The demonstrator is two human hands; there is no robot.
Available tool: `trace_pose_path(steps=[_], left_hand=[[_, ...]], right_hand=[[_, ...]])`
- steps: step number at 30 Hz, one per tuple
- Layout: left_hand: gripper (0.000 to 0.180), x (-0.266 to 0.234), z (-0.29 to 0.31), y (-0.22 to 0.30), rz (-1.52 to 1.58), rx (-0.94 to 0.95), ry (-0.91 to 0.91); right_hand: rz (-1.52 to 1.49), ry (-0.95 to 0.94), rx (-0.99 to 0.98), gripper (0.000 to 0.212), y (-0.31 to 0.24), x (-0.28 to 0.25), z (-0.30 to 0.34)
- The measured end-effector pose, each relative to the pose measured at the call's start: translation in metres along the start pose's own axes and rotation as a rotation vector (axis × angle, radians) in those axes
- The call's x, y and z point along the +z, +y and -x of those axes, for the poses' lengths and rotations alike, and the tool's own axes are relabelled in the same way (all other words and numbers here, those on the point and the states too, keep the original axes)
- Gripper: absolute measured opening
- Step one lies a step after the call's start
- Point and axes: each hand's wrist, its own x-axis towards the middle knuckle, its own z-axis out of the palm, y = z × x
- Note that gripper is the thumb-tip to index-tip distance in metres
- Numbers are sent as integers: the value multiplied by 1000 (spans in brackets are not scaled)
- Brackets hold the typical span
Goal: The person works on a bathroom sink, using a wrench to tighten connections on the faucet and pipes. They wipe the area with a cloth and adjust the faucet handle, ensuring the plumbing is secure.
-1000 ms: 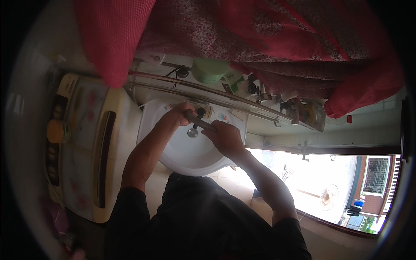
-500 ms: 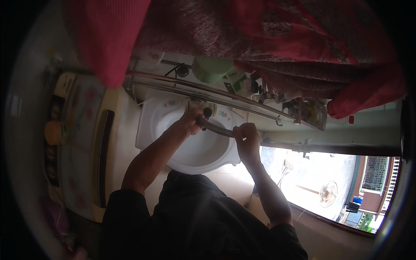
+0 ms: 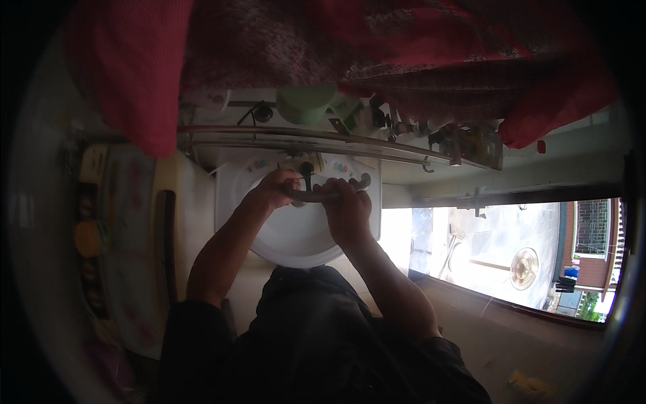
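Railed shelf [image 3: 282, 130]: green tub [image 3: 306, 104], small items [image 3: 387, 122] | washbasin [image 3: 296, 239]: tap [image 3: 307, 168]

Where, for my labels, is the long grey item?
Head view, near centre: the left hand and right hand hold the long grey item above the sink.

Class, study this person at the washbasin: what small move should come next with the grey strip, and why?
Probably slide the right hand outward along the grey strip: a curved end sticks out beyond that hand, while the left hand grips it farther left, both hands close together over the white washbasin.
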Motion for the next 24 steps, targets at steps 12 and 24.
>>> trace_pose_path(steps=[12, 24], left_hand=[[16, -41, -22, 4, -32, 70, -31], [7, -5, 1, -10, 91, 26, -38]], right_hand=[[-155, 59, 134, 4, 6, 34, -20], [124, 31, -55, 14, 24, 8, -6]])
